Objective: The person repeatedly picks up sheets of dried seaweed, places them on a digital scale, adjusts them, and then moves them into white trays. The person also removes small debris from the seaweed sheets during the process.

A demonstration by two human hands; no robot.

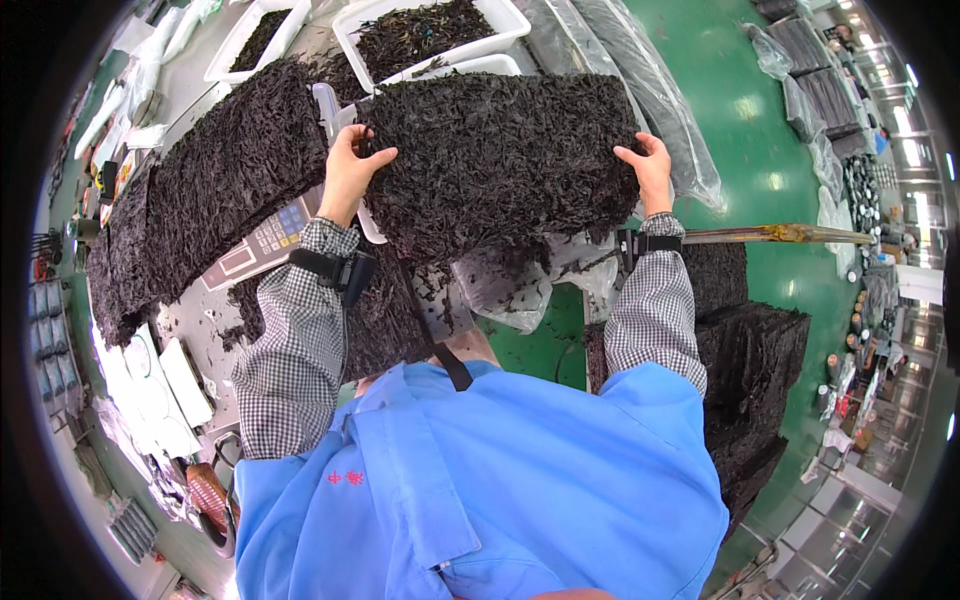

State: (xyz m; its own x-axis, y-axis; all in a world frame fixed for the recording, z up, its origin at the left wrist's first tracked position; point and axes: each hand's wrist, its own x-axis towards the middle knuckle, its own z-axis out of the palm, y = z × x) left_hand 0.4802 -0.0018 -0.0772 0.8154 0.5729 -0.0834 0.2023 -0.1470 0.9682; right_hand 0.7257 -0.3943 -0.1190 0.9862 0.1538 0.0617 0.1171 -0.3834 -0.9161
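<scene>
Between my two hands spans a thick rectangular sheet of dark dried seaweed point(502, 165). My left hand point(351, 172) grips its left edge, thumb on the upper face. At the opposite edge my right hand point(651, 165) pinches it the same way. The sheet covers most of a white plastic tray point(327, 105), whose rim shows at the left. Beneath its near edge lies a clear plastic bag point(510, 292) with seaweed bits on it. Left of my left hand, a long row of similar seaweed sheets point(232, 142) leans over a scale with a keypad point(274, 234).
White bins point(517, 22) of loose seaweed stand at the far side. Plastic-wrapped bundles point(637, 90) lie beyond my right hand. Stacked seaweed blocks point(750, 367) stand at my right, near a taped pole point(780, 234). White papers point(161, 390) lie at the left over a green floor point(720, 45).
</scene>
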